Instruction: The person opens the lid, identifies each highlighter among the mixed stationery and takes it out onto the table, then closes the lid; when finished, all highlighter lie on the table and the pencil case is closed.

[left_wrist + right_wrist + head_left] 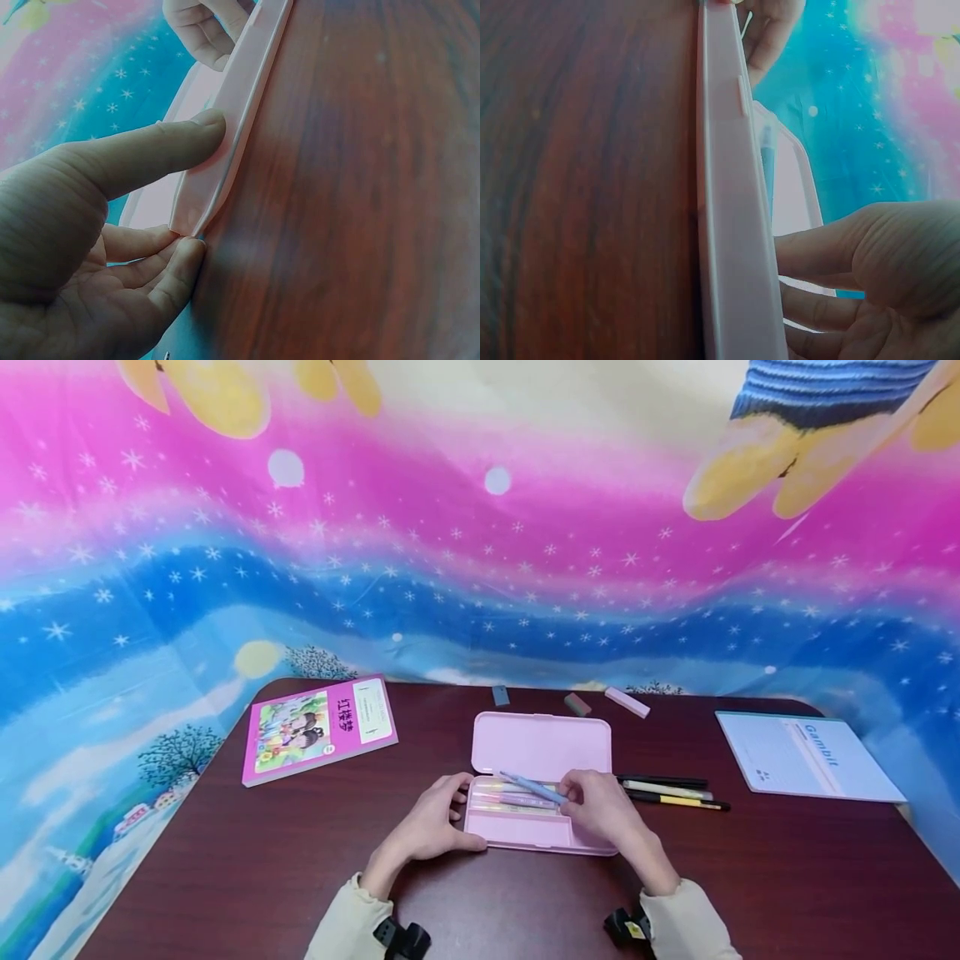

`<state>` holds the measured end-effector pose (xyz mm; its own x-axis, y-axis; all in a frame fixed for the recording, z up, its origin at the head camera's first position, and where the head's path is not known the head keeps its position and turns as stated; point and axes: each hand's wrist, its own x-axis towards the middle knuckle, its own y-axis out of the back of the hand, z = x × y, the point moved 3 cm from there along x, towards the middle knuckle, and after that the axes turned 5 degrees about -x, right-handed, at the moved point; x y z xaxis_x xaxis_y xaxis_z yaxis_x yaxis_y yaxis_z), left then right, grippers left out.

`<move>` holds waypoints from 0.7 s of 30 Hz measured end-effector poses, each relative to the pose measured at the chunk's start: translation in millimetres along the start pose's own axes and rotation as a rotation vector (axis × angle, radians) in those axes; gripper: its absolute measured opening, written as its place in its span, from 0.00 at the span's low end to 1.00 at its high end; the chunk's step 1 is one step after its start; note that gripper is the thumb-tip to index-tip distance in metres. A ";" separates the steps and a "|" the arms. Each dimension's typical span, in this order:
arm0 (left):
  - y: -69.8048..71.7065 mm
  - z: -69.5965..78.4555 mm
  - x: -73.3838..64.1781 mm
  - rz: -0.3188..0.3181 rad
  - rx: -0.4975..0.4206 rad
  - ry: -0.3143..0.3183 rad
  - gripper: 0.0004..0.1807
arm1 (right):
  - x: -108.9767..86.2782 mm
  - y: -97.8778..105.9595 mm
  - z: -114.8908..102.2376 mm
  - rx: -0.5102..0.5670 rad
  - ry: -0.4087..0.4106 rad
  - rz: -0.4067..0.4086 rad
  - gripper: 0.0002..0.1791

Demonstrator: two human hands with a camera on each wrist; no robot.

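Observation:
A pink pencil case (525, 833) lies on the table with its lid (542, 747) folded open toward the back. My left hand (431, 822) grips its left end, thumb on the front wall and fingers round the corner, as the left wrist view shows. Between thumb and fingers, my right hand (603, 806) pinches a light blue pen (528, 785), held slantwise over the rear compartment. Several pale pens (513, 799) lie side by side in that compartment. The right hand covers the case's right end in the head view.
Right of the case lie a black pen (678, 781) and a yellow-and-black pen (678, 800). Behind it are a grey eraser (500, 696), a brownish eraser (577, 704) and a pink bar (627, 702). A pink book (292, 739) is at left, a white notebook (787, 756) at right.

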<state>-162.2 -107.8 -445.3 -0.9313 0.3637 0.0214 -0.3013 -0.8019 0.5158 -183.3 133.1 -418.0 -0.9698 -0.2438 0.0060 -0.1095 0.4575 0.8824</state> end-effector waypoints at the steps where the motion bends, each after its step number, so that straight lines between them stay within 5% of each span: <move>1: 0.2 0.2 0.1 0.001 0.001 -0.003 0.45 | -0.2 -0.1 -0.6 -0.002 0.002 0.006 0.08; 21: 0.1 1.5 1.5 0.001 0.017 -0.020 0.45 | -0.7 18.9 7.7 0.296 0.118 -0.058 0.05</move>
<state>-163.3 -106.6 -444.0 -0.9274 0.3722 0.0385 -0.2967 -0.7942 0.5304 -186.3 148.5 -404.9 -0.9299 -0.3666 0.0297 -0.2395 0.6649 0.7075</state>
